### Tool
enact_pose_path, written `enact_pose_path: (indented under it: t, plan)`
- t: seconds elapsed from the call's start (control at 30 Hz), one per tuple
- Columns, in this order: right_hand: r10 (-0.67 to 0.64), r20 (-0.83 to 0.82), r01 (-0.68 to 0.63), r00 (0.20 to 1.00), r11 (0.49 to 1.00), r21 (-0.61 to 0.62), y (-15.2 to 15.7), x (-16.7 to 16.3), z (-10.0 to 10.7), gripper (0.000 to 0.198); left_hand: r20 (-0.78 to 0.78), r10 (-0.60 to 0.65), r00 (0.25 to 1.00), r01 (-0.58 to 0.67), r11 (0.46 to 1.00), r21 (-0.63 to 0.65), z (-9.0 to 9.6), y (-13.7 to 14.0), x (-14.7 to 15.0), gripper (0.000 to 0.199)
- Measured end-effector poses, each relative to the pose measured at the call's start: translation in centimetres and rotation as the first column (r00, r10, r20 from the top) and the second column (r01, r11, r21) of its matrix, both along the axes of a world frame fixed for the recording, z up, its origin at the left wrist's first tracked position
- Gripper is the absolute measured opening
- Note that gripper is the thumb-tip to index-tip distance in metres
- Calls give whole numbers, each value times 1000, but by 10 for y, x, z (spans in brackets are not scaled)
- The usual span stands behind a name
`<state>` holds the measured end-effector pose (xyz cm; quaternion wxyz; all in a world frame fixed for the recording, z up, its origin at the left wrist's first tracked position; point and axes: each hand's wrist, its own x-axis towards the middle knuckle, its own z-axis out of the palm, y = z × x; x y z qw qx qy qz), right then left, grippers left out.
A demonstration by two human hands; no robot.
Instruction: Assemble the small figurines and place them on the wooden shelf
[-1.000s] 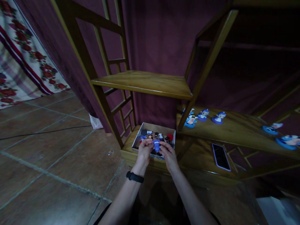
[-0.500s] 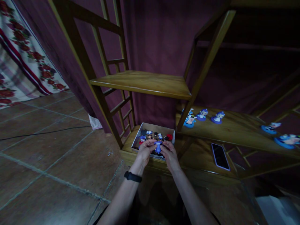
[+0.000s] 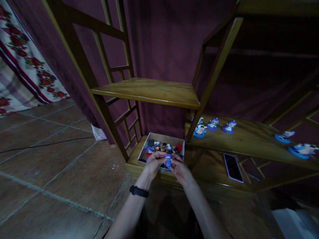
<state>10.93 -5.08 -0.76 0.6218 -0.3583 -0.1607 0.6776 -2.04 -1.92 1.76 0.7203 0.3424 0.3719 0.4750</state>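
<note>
A small purple figurine [image 3: 168,162] is pinched between my two hands, with its round base turned away from me. My left hand [image 3: 155,163], wearing a black band [image 3: 139,191] on the wrist, grips it from the left. From the other side my right hand [image 3: 179,168] closes its fingers on it. Just beyond and beneath the hands is a shallow cardboard box [image 3: 166,136] holding several small figurines [image 3: 158,147] in dark, red, white and purple. My hands hide the box's near part.
Several figurines on blue and purple bases, such as a purple one [image 3: 229,126], stand on the right shelf [image 3: 249,136]. Below it lies a phone [image 3: 233,168]. A wooden shelf board [image 3: 149,91] and an upright post [image 3: 214,79] frame the box. A cable [image 3: 47,144] crosses the tiled floor.
The view has shifted slightly, so the shelves sit a little further left. Both hands still hold the purple figurine, which is tilted a bit differently.
</note>
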Motion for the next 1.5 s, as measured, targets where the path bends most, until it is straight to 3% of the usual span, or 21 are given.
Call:
enact_pose_path:
  t: [0.13, 0.3, 0.57, 1.1, 1.33, 1.5]
  plan:
    - [34, -80, -38, 996, 998, -48, 0, 0, 2, 22, 43, -23, 999, 29, 987, -160, 4, 2, -2, 20]
    - [65, 41, -62, 997, 995, -74, -1, -2, 0, 28, 45, 25, 999, -11, 960, -279, 0, 6, -1, 8]
    - [-2, 270, 13, 963, 999, -37, -3, -7, -1, 40, 35, 83, 996, -68, 947, -315, 0, 5, 6, 3]
    - [-52, 230, 62, 972, 997, -37, -5, -4, 1, 35, 103, 71, 992, -41, 962, -270, -8, 0, 10, 4]
    - [-99, 467, 119, 878, 993, -13, -3, -7, -1, 37, 111, 151, 982, -109, 944, -312, -8, 1, 12, 6]
    - [-189, 624, 123, 759, 981, 148, 2, -8, -8, 31, 113, 184, 976, -138, 933, -332, -7, 3, 11, 7]
